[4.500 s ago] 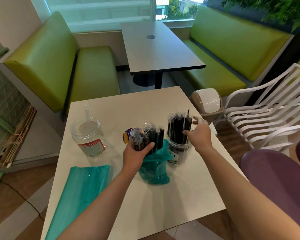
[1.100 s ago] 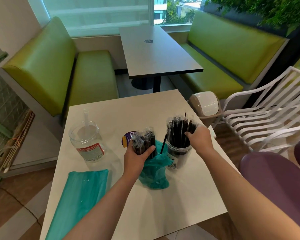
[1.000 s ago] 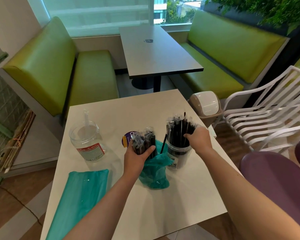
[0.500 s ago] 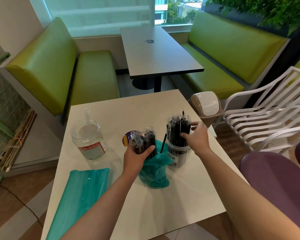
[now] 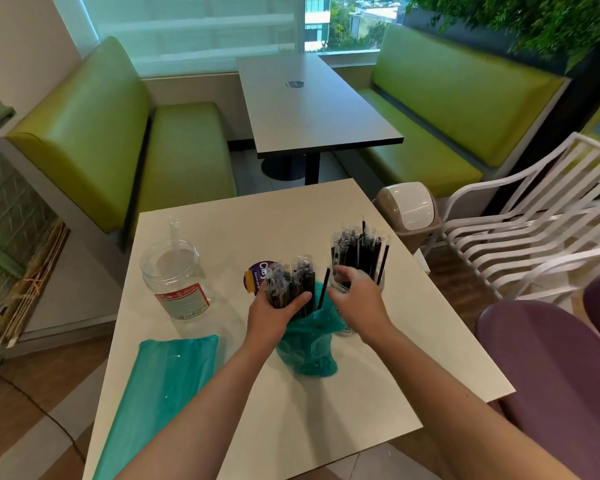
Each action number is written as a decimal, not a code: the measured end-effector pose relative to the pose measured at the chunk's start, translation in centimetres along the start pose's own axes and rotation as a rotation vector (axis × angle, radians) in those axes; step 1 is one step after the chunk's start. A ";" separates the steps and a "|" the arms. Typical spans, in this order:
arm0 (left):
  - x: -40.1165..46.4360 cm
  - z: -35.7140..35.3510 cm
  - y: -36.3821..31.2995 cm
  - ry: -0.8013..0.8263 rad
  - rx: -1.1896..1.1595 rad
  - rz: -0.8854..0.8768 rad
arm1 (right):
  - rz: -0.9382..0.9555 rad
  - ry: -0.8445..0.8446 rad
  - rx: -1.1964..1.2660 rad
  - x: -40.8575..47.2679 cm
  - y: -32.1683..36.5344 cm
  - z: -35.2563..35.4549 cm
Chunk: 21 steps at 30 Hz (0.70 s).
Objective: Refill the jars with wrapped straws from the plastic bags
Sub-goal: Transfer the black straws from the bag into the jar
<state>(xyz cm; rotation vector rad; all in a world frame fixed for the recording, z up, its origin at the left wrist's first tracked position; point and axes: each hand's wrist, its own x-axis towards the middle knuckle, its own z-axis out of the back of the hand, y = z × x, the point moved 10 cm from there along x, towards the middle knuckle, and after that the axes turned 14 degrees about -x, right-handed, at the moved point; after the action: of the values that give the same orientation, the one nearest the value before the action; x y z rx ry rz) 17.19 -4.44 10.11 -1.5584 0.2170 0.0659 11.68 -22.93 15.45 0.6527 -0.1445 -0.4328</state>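
On the white counter (image 5: 222, 393), a near-empty jar (image 5: 177, 282) stands at nine o'clock. The left hand (image 5: 274, 313) grips a bundle of wrapped straws (image 5: 290, 282) above a teal bag (image 5: 309, 344); the right hand (image 5: 357, 299), fingers loosely curled, reaches beside the full jar (image 5: 357, 258) at three o'clock.
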 end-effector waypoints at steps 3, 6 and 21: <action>0.0 0.0 0.2 0.022 -0.003 -0.002 | 0.018 0.120 0.017 -0.2 0.6 -1.6; 0.1 0.0 0.5 0.039 -0.025 0.002 | 0.060 0.209 0.049 -0.2 1.0 -2.7; 0.0 -0.4 0.8 0.062 -0.067 0.018 | -0.019 0.262 0.313 -0.7 0.6 -4.0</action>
<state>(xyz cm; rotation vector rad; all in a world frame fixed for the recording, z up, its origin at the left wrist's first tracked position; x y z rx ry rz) 17.04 -4.88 9.30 -1.6263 0.2806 0.0397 12.35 -19.97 12.69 1.0121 0.0444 -0.3416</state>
